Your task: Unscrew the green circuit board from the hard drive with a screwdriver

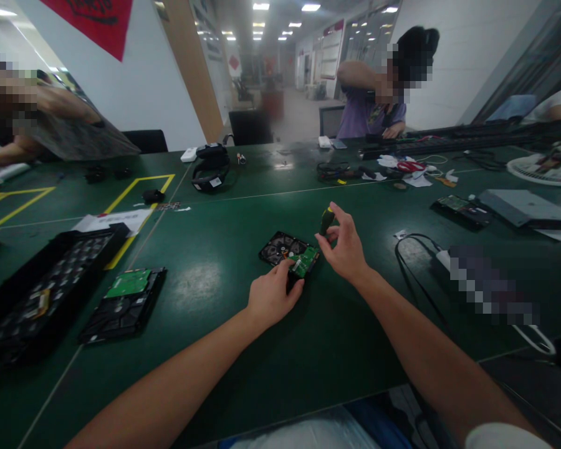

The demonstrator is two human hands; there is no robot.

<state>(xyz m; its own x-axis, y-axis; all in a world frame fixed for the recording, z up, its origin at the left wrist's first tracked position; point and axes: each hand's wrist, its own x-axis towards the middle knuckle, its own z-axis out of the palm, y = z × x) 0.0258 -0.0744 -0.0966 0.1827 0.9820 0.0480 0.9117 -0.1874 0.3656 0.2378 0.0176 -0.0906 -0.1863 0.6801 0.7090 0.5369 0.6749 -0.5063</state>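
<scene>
A hard drive (277,248) with a green circuit board lies on the green table in front of me. My left hand (272,293) is closed on its near edge, fingers over the board and thumb along the side. My right hand (343,246) pinches the dark handle of a screwdriver (326,221), held roughly upright just right of the drive. The screwdriver's shaft and tip are hard to make out. Another hard drive (128,305), its green board facing up, lies to the left of my forearm.
A long black tray (51,280) sits at the left. Right of my arm are a white-edged device with a strap (486,280), a third drive (460,211) and a grey metal box (526,209). Black headgear (210,171) lies farther back. Two people sit across the table.
</scene>
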